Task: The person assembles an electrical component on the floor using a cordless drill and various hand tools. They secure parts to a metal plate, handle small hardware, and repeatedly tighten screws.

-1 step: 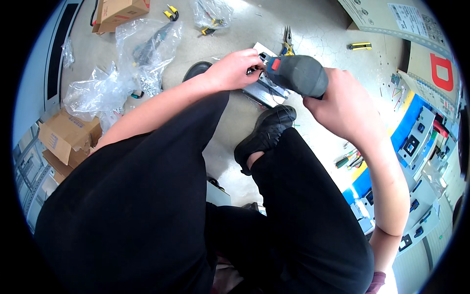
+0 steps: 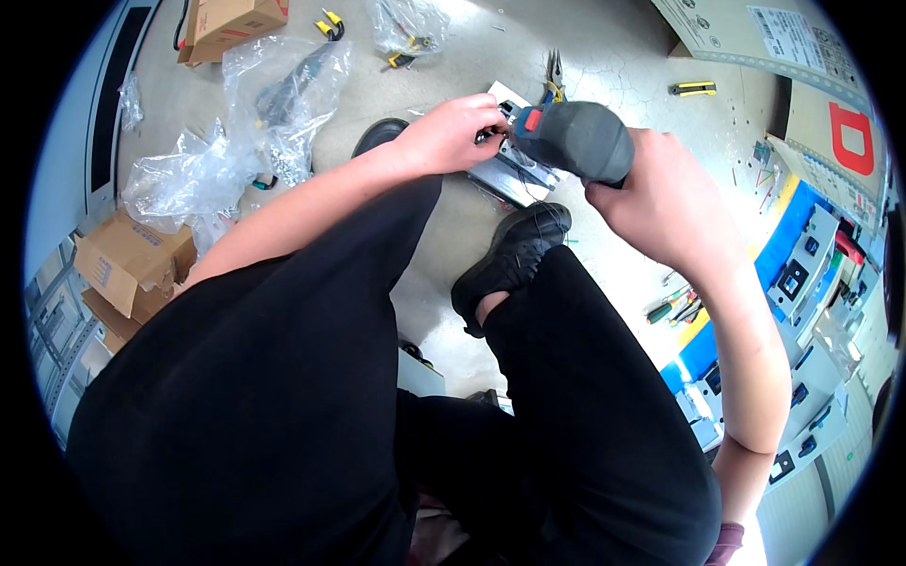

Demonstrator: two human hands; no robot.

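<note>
My right hand (image 2: 666,196) is wrapped round the grip of a dark grey cordless drill (image 2: 578,143) with a red switch. The drill's front end points left, toward my left hand (image 2: 455,134). The fingers of that hand are pinched on a small black part (image 2: 488,135) at the upper side of a silver metal plate (image 2: 522,192). The plate lies on the floor between my shoes and carries a dark rail-like piece. My fingers and the drill hide the drill's tip and what it touches. Thin dark wires hang beside the plate.
Pliers (image 2: 555,77) lie just beyond the plate, and a yellow cutter knife (image 2: 693,89) lies farther right. Clear plastic bags (image 2: 193,174) and open cardboard boxes (image 2: 140,259) are at left. Several screwdrivers (image 2: 678,307) lie by my right forearm, near panels with switches (image 2: 795,278).
The cordless drill and my right hand have shifted very slightly. My left hand stays where it was.
</note>
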